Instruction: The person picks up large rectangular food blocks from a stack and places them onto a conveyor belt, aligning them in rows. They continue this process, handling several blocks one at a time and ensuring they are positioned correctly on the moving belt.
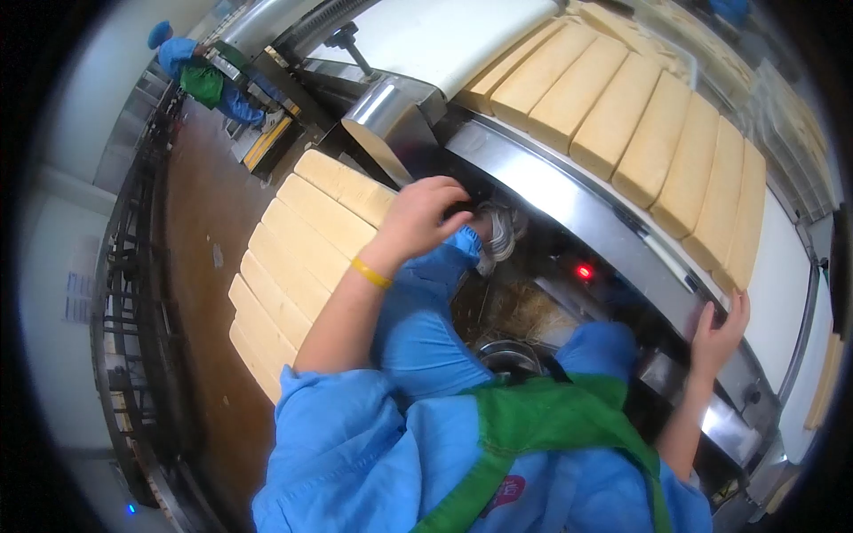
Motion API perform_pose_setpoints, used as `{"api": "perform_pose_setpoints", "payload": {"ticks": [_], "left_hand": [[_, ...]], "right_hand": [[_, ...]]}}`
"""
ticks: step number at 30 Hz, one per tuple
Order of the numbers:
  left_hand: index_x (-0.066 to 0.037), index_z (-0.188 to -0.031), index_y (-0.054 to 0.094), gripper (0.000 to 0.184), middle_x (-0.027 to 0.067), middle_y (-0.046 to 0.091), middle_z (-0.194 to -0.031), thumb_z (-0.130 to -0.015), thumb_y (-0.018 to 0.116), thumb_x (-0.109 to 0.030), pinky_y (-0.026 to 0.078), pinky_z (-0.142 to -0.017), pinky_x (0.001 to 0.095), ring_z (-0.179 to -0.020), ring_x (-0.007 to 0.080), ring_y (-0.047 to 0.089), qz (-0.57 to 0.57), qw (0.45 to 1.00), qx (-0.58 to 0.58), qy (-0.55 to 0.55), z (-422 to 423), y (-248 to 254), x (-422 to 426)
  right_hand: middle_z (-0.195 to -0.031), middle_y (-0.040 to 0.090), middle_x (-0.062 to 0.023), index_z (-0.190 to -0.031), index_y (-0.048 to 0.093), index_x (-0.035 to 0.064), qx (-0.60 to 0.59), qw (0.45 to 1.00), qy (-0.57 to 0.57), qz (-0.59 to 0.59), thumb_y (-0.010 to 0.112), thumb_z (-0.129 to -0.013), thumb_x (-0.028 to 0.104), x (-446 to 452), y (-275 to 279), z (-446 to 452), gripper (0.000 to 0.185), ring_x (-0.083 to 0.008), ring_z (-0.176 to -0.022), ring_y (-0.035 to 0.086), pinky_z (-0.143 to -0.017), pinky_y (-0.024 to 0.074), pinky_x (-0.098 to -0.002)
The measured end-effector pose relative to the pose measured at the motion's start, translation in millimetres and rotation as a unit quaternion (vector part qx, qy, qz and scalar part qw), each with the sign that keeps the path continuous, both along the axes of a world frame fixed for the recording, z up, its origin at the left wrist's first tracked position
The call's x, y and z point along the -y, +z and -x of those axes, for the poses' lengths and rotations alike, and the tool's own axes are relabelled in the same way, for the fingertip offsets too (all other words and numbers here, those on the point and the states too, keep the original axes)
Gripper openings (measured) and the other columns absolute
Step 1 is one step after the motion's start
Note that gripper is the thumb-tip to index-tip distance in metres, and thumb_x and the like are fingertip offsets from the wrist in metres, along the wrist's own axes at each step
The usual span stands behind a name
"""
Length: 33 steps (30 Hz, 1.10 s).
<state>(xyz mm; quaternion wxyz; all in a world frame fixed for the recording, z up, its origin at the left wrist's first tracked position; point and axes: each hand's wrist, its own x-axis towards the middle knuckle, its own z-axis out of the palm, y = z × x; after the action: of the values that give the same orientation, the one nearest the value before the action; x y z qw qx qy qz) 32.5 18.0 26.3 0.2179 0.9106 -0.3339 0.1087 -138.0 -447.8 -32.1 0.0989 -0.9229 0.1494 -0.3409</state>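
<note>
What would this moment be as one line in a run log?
left hand: raised, empty-looking | right hand: by end block of pale row on conveyor, contact unclear | second pale block row: left side

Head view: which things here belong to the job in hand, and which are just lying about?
Likely part of the job: row of blocks, right hand at its end; white belt; other blocks by the left hand.

Likely just around: wall papers; pale floor scrap; yellow wristband.

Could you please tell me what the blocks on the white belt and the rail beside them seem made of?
Blocks: perhaps dough or bread, given their matte, pale tan surfaces and rounded edges.
Rail: probably steel, smooth and shiny, judging by its silvery reflections.
</note>
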Motion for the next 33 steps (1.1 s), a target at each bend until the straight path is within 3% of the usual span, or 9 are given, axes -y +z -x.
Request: {"api": "perform_pose_setpoints", "payload": {"ticks": [4,8,14,18,21,24,27,33], "left_hand": [[-0.004,-0.097,0.066,0.026,0.0136,0.064,-0.1,-0.081,0.065,-0.024,0.049,-0.084,0.0385,-0.095,0.0317,0.061,-0.031,0.983,-0.048,0.172,12,-6,-69],[-0.002,-0.1,0.065,0.028,0.016,0.063,-0.105,-0.082,0.066,-0.024,0.048,-0.086,0.0385,-0.1,0.0333,0.06,-0.08,0.938,-0.067,0.331,35,-36,-139],[0.001,-0.103,0.063,0.032,0.0197,0.062,-0.108,-0.082,0.064,-0.024,0.045,-0.092,0.04,-0.106,0.0348,0.056,-0.009,0.875,-0.054,0.482,112,-79,-213],[-0.001,-0.114,0.059,0.042,0.0221,0.056,-0.118,-0.084,0.058,-0.032,0.043,-0.095,0.0423,-0.109,0.0367,0.054,-0.113,0.727,-0.164,0.657,162,-60,-236],[-0.004,-0.131,0.047,0.064,0.0255,0.045,-0.132,-0.084,0.058,-0.047,0.04,-0.099,0.047,-0.117,0.0419,0.048,-0.102,0.606,-0.173,0.77,194,-63,-247],[-0.008,-0.141,0.035,0.081,0.027,0.035,-0.139,-0.081,0.06,-0.057,0.036,-0.103,0.0498,-0.124,0.0462,0.041,-0.002,0.615,-0.151,0.774,209,-85,-264],[-0.007,-0.141,0.035,0.085,0.0265,0.035,-0.14,-0.078,0.062,-0.059,0.035,-0.105,0.047,-0.127,0.044,0.038,0.052,0.602,-0.163,0.78,210,-75,-257],[-0.003,-0.139,0.036,0.086,0.0265,0.034,-0.141,-0.076,0.07,-0.049,0.034,-0.106,0.0442,-0.127,0.041,0.04,0.116,0.643,-0.112,0.749,226,-91,-281]], "right_hand": [[-0.135,0.045,-0.0196,-0.124,0.052,0.0003,0.005,1.0,-0.006,0.009,0.061,-0.086,0.015,1,-3,0,0.042,-0.0351,-0.125,0.044,-0.104,0.0359,-0.0408],[-0.133,0.046,-0.0201,-0.124,0.052,0.0002,0.003,1.0,-0.015,0.018,0.06,-0.087,0.016,7,-8,1,0.042,-0.0354,-0.124,0.045,-0.103,0.0363,-0.0409],[-0.133,0.047,-0.0201,-0.126,0.051,-0.0002,-0.01,1.0,-0.01,0.025,0.059,-0.089,0.019,13,-16,0,0.043,-0.0352,-0.123,0.046,-0.102,0.0375,-0.0412],[-0.133,0.047,-0.0205,-0.126,0.051,-0.0004,-0.026,0.999,-0.017,0.023,0.059,-0.089,0.019,12,-14,-1,0.043,-0.0352,-0.123,0.045,-0.103,0.0372,-0.0411],[-0.133,0.047,-0.0206,-0.126,0.051,-0.0006,-0.034,0.999,-0.025,0.03,0.058,-0.089,0.02,12,-14,-1,0.043,-0.0354,-0.123,0.045,-0.103,0.037,-0.0409],[-0.133,0.047,-0.0206,-0.125,0.052,-0.0006,-0.034,0.999,-0.03,0.027,0.058,-0.089,0.02,10,-13,0,0.042,-0.0355,-0.123,0.046,-0.103,0.0371,-0.0408],[-0.132,0.048,-0.0203,-0.125,0.052,-0.0003,-0.033,0.998,-0.035,0.033,0.058,-0.089,0.02,12,-14,1,0.042,-0.0355,-0.123,0.046,-0.103,0.0373,-0.0408],[-0.131,0.049,-0.02,-0.125,0.052,0.0,-0.016,0.999,-0.039,0.028,0.058,-0.089,0.02,13,-17,2,0.041,-0.0356,-0.122,0.047,-0.103,0.0374,-0.0415]]}}
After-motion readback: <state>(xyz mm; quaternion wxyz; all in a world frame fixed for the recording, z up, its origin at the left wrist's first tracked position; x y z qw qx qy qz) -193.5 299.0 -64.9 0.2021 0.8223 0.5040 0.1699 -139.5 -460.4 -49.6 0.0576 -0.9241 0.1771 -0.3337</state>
